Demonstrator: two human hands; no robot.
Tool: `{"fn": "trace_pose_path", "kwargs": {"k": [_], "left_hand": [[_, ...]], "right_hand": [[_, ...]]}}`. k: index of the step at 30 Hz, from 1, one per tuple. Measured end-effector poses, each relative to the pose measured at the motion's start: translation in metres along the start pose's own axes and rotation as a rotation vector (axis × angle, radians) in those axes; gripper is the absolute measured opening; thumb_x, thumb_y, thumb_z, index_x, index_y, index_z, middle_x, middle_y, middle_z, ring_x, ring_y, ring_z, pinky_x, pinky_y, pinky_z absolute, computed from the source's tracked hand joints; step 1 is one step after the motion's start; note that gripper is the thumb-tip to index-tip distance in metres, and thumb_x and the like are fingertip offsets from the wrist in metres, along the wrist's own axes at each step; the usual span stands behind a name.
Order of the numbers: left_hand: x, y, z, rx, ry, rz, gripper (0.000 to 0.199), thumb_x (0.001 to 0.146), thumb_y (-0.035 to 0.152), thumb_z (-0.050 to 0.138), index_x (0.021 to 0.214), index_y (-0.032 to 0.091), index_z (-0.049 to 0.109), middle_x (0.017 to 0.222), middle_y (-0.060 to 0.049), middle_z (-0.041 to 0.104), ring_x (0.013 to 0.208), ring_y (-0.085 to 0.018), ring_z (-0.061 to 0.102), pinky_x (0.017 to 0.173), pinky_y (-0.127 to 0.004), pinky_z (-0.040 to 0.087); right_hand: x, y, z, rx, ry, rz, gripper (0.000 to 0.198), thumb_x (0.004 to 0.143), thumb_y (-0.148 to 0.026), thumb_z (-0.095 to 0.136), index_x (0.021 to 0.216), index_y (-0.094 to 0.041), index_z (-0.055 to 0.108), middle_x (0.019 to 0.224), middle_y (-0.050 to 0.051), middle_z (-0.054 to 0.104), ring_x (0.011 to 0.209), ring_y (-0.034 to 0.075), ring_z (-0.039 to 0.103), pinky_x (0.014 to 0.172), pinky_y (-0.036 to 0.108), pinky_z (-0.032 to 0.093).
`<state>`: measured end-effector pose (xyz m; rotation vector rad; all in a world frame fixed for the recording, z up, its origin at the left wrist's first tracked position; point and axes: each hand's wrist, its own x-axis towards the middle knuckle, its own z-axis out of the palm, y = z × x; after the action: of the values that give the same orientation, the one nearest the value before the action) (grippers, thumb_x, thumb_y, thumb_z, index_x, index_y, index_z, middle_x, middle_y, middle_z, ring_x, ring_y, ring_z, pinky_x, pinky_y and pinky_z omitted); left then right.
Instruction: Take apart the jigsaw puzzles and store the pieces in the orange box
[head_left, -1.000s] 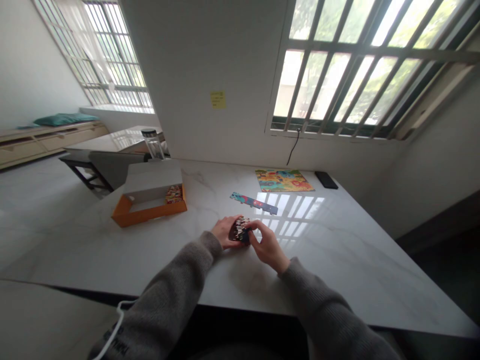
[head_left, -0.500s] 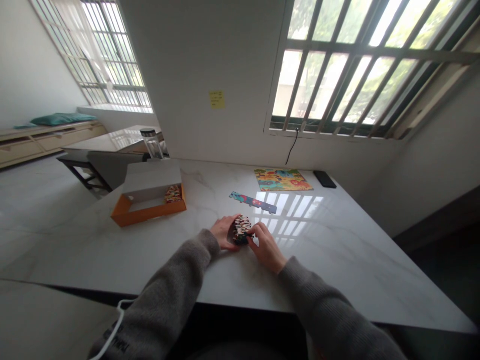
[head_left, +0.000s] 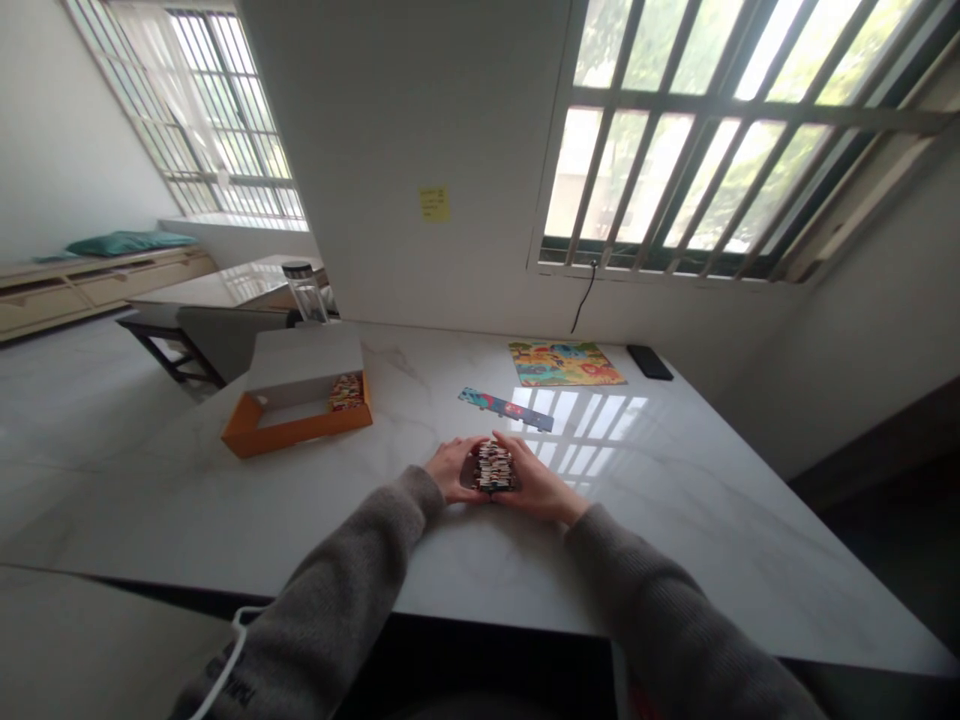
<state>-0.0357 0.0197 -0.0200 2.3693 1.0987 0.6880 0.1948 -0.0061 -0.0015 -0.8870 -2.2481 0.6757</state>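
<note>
Between my two hands, low over the near middle of the table, is a stack of jigsaw puzzle pieces (head_left: 495, 467) with its edges facing up. My left hand (head_left: 452, 470) wraps round the stack's left side, fingers at the far end and thumb at the near end. From the right, my right hand (head_left: 534, 484) grips the same stack in the same way. Just beyond the hands lies a joined strip of puzzle pieces (head_left: 506, 408), blue and red, flat on the table. The faces of the stacked pieces are mostly hidden.
At left an orange box (head_left: 300, 440) stands with its lid back and more puzzle pieces (head_left: 347, 393) in its right end. A colourful picture sheet (head_left: 568, 363) and a black phone (head_left: 649, 362) lie at the back of the marble table (head_left: 720, 520). A yellow note (head_left: 434, 204) hangs on the wall.
My right hand has gone from pinching at the stack's near right corner to wrapping round its right side. The stack looks squarer between both hands and sits slightly further right.
</note>
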Motion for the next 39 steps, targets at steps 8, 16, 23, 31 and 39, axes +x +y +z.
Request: {"fn": "trace_pose_path", "kwargs": {"k": [8, 16, 23, 31, 39], "left_hand": [[0.048, -0.028, -0.002, 0.005, 0.327, -0.166, 0.043, 0.087, 0.027, 0.052, 0.128, 0.016, 0.054, 0.119, -0.011, 0.062, 0.116, -0.025, 0.053, 0.106, -0.041, 0.041], [0.104, -0.058, -0.006, 0.344, 0.149, -0.263, 0.049, 0.084, 0.017, 0.046, 0.133, 0.018, 0.051, 0.152, -0.011, 0.041, 0.140, -0.029, 0.033, 0.113, -0.049, 0.029], [0.111, -0.056, -0.015, 0.378, 0.083, -0.303, 0.039, 0.081, 0.027, 0.055, 0.120, 0.022, 0.057, 0.129, -0.010, 0.060, 0.127, -0.029, 0.045, 0.110, -0.048, 0.031], [0.071, -0.039, -0.025, 0.481, -0.030, -0.171, 0.033, 0.084, 0.025, 0.055, 0.114, 0.031, 0.067, 0.118, -0.005, 0.061, 0.110, -0.027, 0.052, 0.094, -0.042, 0.043], [0.078, -0.010, -0.040, 0.622, -0.246, -0.196, 0.039, 0.080, 0.025, 0.061, 0.118, 0.033, 0.069, 0.109, -0.011, 0.058, 0.102, -0.030, 0.055, 0.086, -0.040, 0.045]], "right_hand": [[-0.003, -0.004, -0.003, -0.029, 0.033, 0.046, 0.090, 0.066, -0.016, 0.076, 0.146, -0.027, 0.036, 0.124, 0.009, 0.046, 0.122, 0.026, 0.047, 0.111, 0.042, 0.040], [-0.008, -0.009, -0.001, 0.069, 0.058, 0.073, 0.090, 0.067, -0.013, 0.072, 0.147, -0.025, 0.032, 0.125, 0.008, 0.042, 0.119, 0.021, 0.051, 0.111, 0.037, 0.041], [-0.010, -0.009, -0.003, 0.085, 0.053, 0.072, 0.089, 0.067, -0.013, 0.073, 0.146, -0.025, 0.034, 0.125, 0.008, 0.041, 0.119, 0.021, 0.051, 0.111, 0.037, 0.040], [-0.010, -0.008, -0.002, 0.097, 0.044, 0.067, 0.089, 0.066, -0.012, 0.072, 0.146, -0.026, 0.033, 0.124, 0.007, 0.040, 0.119, 0.022, 0.050, 0.110, 0.037, 0.041], [-0.010, -0.007, -0.002, 0.100, 0.038, 0.067, 0.089, 0.067, -0.012, 0.071, 0.146, -0.027, 0.033, 0.124, 0.007, 0.040, 0.120, 0.022, 0.049, 0.111, 0.038, 0.039]]}}
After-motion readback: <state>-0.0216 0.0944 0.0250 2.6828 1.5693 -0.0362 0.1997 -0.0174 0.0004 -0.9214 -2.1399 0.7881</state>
